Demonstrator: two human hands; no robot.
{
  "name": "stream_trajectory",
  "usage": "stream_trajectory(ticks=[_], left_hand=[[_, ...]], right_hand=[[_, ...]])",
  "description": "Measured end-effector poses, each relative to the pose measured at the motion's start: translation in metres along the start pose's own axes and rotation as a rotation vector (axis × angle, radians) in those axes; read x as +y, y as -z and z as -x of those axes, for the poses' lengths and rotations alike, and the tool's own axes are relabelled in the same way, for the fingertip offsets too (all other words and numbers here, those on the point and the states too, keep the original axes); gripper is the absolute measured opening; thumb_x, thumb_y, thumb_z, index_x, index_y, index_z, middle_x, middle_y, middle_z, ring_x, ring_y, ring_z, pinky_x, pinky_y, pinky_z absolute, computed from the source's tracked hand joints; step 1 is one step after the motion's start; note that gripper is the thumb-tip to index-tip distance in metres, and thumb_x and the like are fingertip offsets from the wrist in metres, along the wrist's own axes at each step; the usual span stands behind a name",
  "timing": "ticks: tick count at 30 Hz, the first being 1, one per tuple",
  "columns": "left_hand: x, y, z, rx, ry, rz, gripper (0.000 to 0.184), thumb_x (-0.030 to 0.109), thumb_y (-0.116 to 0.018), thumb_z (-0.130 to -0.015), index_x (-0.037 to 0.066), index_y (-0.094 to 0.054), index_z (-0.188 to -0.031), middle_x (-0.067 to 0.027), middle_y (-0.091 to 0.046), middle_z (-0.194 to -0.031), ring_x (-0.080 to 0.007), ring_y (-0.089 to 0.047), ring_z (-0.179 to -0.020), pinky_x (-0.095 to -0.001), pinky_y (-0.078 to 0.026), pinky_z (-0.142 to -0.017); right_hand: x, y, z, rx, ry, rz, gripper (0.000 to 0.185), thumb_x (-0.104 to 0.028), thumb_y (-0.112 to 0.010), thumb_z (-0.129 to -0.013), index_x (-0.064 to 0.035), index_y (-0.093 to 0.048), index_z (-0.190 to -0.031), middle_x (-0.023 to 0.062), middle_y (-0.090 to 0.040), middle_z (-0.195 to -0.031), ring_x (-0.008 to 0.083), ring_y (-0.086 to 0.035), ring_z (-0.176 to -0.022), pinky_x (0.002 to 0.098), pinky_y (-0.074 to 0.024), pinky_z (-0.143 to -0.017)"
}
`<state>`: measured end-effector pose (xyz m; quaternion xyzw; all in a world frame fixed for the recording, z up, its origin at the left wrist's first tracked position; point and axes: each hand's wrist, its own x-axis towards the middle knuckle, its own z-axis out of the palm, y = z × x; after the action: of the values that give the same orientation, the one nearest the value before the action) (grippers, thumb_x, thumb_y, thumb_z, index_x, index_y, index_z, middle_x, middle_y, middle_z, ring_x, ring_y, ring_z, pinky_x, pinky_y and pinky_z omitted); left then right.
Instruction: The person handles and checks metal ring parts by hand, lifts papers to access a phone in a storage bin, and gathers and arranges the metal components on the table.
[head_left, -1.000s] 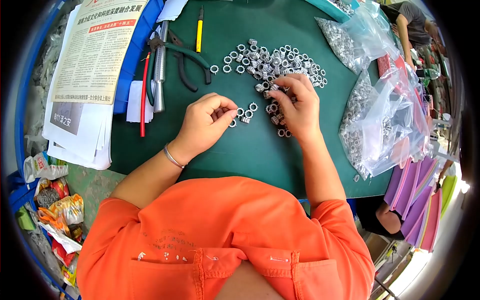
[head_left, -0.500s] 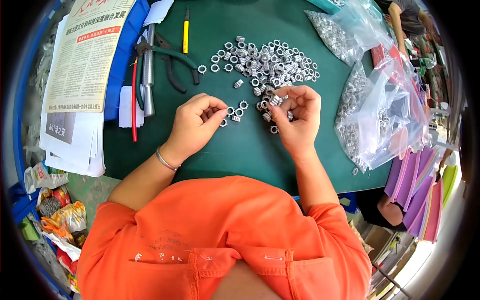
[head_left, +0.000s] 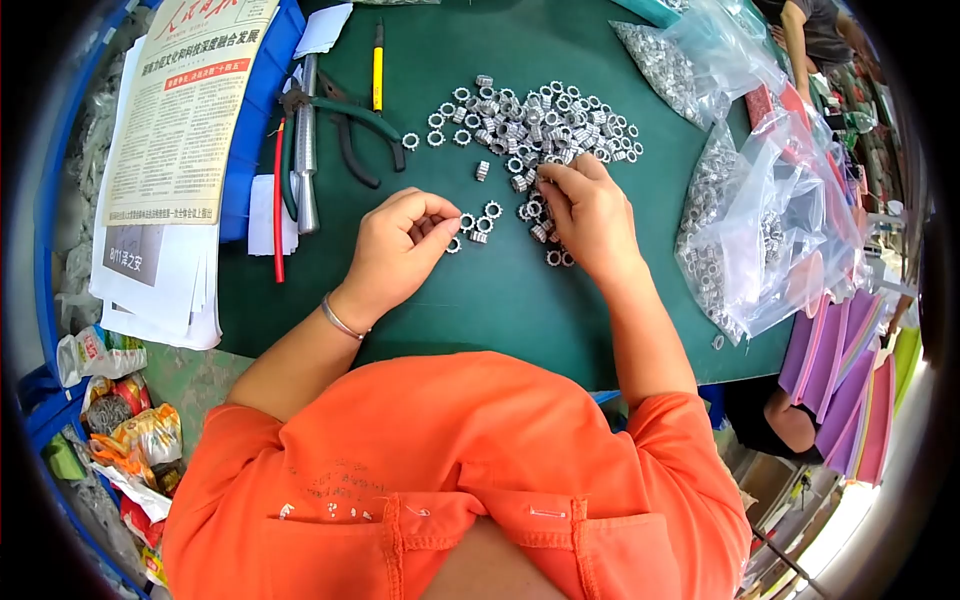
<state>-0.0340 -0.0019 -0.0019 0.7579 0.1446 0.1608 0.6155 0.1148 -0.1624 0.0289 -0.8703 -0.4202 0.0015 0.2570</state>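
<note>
A pile of small grey metal toothed rings [head_left: 545,118] lies on the green tabletop. My right hand [head_left: 592,215] is at the pile's near side, thumb and forefinger pinched together over the rings; what they grip is hidden. Below its fingers sit several more rings [head_left: 554,258]. To the left, my left hand [head_left: 402,248] is closed, thumb against the bent forefinger, beside a small group of rings [head_left: 492,210]. One ring [head_left: 454,244] shows at its thumb tip; whether it is held I cannot tell. A single ring [head_left: 482,171] lies between the pile and this group.
Pliers [head_left: 345,115], a yellow-handled tool [head_left: 378,75], a red rod [head_left: 279,210] and a metal rod [head_left: 308,150] lie at the left. Beyond are a newspaper [head_left: 180,120] and blue bin [head_left: 255,140]. Clear bags of rings [head_left: 710,240] stand right. Another person's arm [head_left: 795,50] shows top right.
My right hand has moved forward and turned down onto the pile; a moment ago it held several rings up in its fingers. The left hand stays nearly still. The whole view has shifted slightly.
</note>
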Motion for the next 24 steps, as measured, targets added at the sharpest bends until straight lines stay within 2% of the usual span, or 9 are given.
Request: stream_trajectory(ticks=[2, 5, 8, 11, 15, 18, 21, 22, 24], left_hand=[[0.001, 0.0, -0.001, 0.023, -0.014, -0.003, 0.004, -0.001, -0.063, -0.078, -0.001, -0.061, -0.082, -0.0017, -0.055, -0.075, -0.0053, -0.051, -0.059, -0.0188, -0.042, -0.054], [0.001, 0.001, -0.001, 0.021, -0.01, -0.001, 0.004, -0.001, -0.063, -0.078, -0.001, -0.061, -0.082, -0.002, -0.055, -0.075, -0.0055, -0.052, -0.059, -0.019, -0.042, -0.054], [0.002, 0.001, -0.001, 0.003, -0.013, -0.013, 0.004, -0.001, -0.063, -0.078, -0.001, -0.061, -0.082, -0.0022, -0.055, -0.074, -0.0057, -0.052, -0.059, -0.0191, -0.042, -0.054], [0.001, 0.002, -0.001, -0.026, 0.009, -0.018, 0.006, 0.001, -0.063, -0.08, 0.0, -0.061, -0.085, -0.0007, -0.056, -0.079, -0.0044, -0.052, -0.065, -0.017, -0.04, -0.056], [0.0, 0.003, 0.0, -0.023, 0.008, -0.009, 0.005, 0.001, -0.063, -0.08, 0.0, -0.061, -0.085, -0.0007, -0.056, -0.079, -0.0044, -0.052, -0.065, -0.0171, -0.04, -0.056], [0.0, 0.003, 0.0, -0.025, 0.014, -0.008, 0.005, 0.001, -0.063, -0.08, 0.0, -0.061, -0.085, -0.0007, -0.056, -0.079, -0.0043, -0.052, -0.066, -0.0171, -0.04, -0.056], [0.0, 0.002, 0.0, -0.024, 0.004, -0.014, 0.005, 0.001, -0.063, -0.08, 0.0, -0.061, -0.085, -0.0006, -0.056, -0.079, -0.0042, -0.052, -0.065, -0.017, -0.04, -0.056], [0.001, 0.002, 0.0, -0.02, -0.004, -0.018, 0.005, 0.001, -0.063, -0.08, 0.0, -0.061, -0.085, -0.0005, -0.056, -0.079, -0.0042, -0.052, -0.065, -0.017, -0.04, -0.056], [0.001, 0.002, -0.001, -0.012, 0.001, -0.015, 0.005, 0.001, -0.063, -0.08, 0.0, -0.061, -0.085, -0.0004, -0.056, -0.079, -0.0041, -0.051, -0.065, -0.017, -0.04, -0.056]], right_hand=[[0.001, -0.001, -0.002, -0.012, 0.019, 0.01, 0.015, -0.003, -0.065, -0.075, -0.0048, -0.063, -0.09, 0.0096, -0.055, -0.086, 0.0246, -0.056, -0.064, 0.0329, -0.0475, -0.057], [0.002, 0.002, 0.0, 0.014, 0.016, -0.356, 0.015, 0.002, -0.065, -0.075, -0.0027, -0.062, -0.089, 0.0068, -0.055, -0.085, 0.0169, -0.056, -0.063, 0.0276, -0.0466, -0.053], [0.001, 0.006, 0.011, 0.029, -0.123, -0.66, 0.017, 0.006, -0.065, -0.075, -0.0016, -0.061, -0.089, 0.0039, -0.056, -0.087, 0.009, -0.052, -0.064, 0.0227, -0.0448, -0.05], [0.0, 0.01, 0.017, -0.096, -0.508, -1.186, 0.016, 0.002, -0.064, -0.079, -0.0008, -0.061, -0.095, 0.0023, -0.058, -0.077, 0.0038, -0.047, -0.058, 0.0176, -0.0369, -0.046], [0.001, 0.005, 0.025, -0.168, -0.531, -1.585, 0.018, -0.003, -0.058, -0.085, 0.001, -0.059, -0.103, 0.0044, -0.059, -0.078, 0.004, -0.038, -0.052, 0.017, -0.0285, -0.041], [0.0, 0.006, 0.026, -0.207, -0.634, -1.723, 0.024, 0.002, -0.052, -0.084, 0.0025, -0.057, -0.108, 0.01, -0.06, -0.084, 0.0057, -0.036, -0.05, 0.0168, -0.0262, -0.04], [0.01, 0.009, 0.028, -0.308, -0.554, -1.98, 0.032, 0.006, -0.047, -0.079, 0.0034, -0.055, -0.109, 0.0154, -0.06, -0.09, 0.0073, -0.038, -0.05, 0.0171, -0.0266, -0.039], [0.01, 0.012, 0.025, -0.273, -0.476, -1.977, 0.039, 0.008, -0.042, -0.073, 0.0034, -0.054, -0.11, 0.0172, -0.059, -0.091, 0.0081, -0.04, -0.05, 0.0174, -0.0268, -0.037], [0.025, 0.016, 0.022, -0.164, -0.402, -1.67, 0.024, 0.002, -0.051, -0.078, 0.0037, -0.059, -0.101, 0.0132, -0.061, -0.084, 0.0095, -0.044, -0.05, 0.0185, -0.0297, -0.038]])
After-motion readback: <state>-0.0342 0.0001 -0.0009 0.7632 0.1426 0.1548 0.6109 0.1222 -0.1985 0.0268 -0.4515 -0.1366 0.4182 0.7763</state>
